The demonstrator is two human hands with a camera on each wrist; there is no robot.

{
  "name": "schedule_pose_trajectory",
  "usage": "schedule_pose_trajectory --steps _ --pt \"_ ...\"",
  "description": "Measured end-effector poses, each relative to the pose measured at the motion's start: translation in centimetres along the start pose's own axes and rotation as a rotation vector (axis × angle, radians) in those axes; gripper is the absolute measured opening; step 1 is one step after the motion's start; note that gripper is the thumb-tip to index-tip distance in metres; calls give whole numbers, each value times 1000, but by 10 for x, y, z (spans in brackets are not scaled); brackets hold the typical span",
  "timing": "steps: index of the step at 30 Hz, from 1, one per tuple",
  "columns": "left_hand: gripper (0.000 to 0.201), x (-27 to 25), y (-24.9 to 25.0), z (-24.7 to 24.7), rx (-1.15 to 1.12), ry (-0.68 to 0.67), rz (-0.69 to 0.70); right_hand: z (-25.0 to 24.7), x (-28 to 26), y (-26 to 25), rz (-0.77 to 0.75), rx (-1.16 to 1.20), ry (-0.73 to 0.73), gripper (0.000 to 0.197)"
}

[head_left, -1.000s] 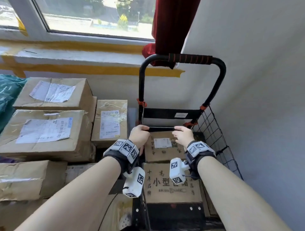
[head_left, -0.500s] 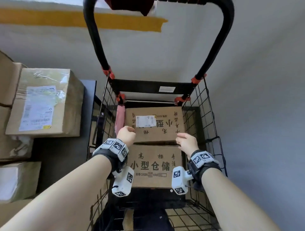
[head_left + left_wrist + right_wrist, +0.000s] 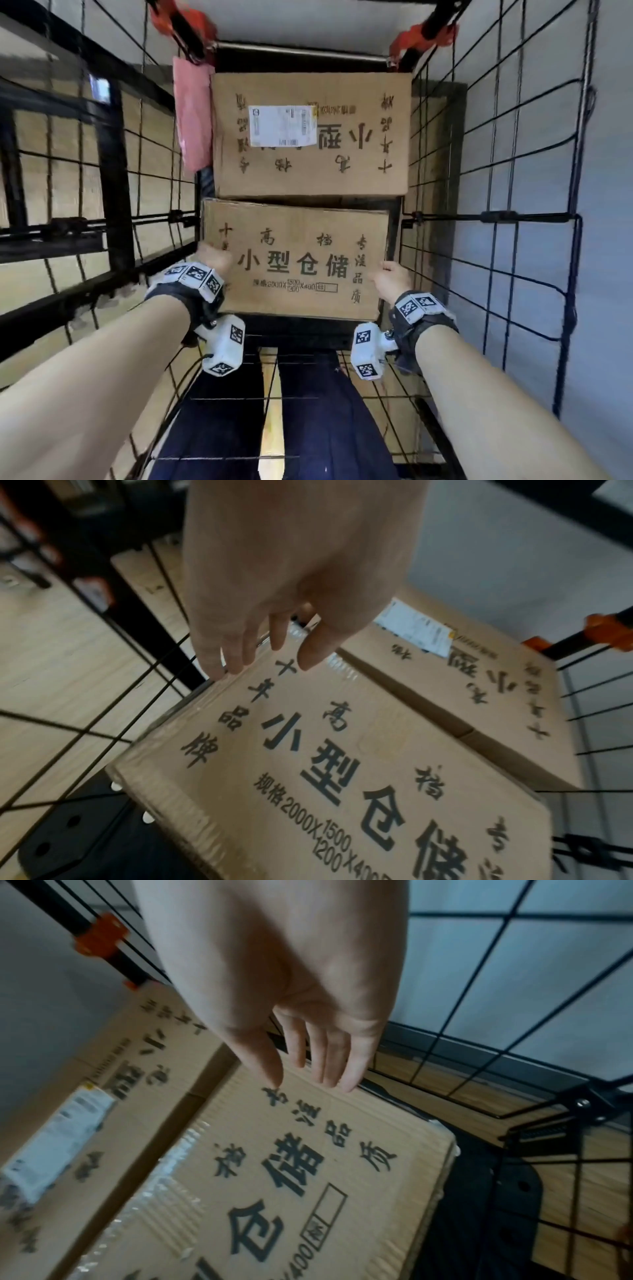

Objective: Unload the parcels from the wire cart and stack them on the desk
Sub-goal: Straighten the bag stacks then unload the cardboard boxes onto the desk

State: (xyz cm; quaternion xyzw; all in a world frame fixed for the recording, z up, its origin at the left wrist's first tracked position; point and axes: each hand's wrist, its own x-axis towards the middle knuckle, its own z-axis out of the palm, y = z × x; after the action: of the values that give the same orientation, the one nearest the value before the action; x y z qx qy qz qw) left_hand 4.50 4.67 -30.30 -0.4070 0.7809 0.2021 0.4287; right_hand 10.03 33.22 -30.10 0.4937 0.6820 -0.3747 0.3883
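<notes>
Two brown cardboard parcels with black printed characters lie inside the black wire cart (image 3: 496,219). The near parcel (image 3: 298,263) lies in front of the far parcel (image 3: 308,137), which carries a white label. My left hand (image 3: 214,257) is at the near parcel's left edge. In the left wrist view, the left hand (image 3: 267,661) has straight fingers touching that edge of the near parcel (image 3: 342,777), thumb over the top. My right hand (image 3: 390,279) is at the right edge. The right hand (image 3: 308,1080) likewise has straight fingers on the edge of the near parcel (image 3: 308,1177).
A pink soft parcel (image 3: 191,113) stands wedged between the far parcel and the cart's left wire wall. Wire walls close in on both sides, with a grey wall to the right. Orange clamps (image 3: 421,36) sit at the cart's back corners. Cardboard boxes show through the left mesh.
The view has dropped down into the cart. Both hands moved from the cart's back bar, past the far parcel, to the sides of the near parcel.
</notes>
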Motion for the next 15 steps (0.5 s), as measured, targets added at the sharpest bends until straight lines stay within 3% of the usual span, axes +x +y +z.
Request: schedule_pose_trajectory --steps 2,6,10,12,15 --pt "51 13 -8 6 -10 -49 -5 5 9 9 19 -49 20 56" --pt "57 23 -18 14 -58 85 -30 14 15 15 15 -98 91 76" --pt "78 28 -21 20 -84 100 0 25 23 16 20 -96 186 85" --pt "89 26 -20 20 -108 133 -9 30 26 18 50 -104 168 89" --pt "85 25 -21 21 -127 97 -59 36 30 19 80 -35 121 94"
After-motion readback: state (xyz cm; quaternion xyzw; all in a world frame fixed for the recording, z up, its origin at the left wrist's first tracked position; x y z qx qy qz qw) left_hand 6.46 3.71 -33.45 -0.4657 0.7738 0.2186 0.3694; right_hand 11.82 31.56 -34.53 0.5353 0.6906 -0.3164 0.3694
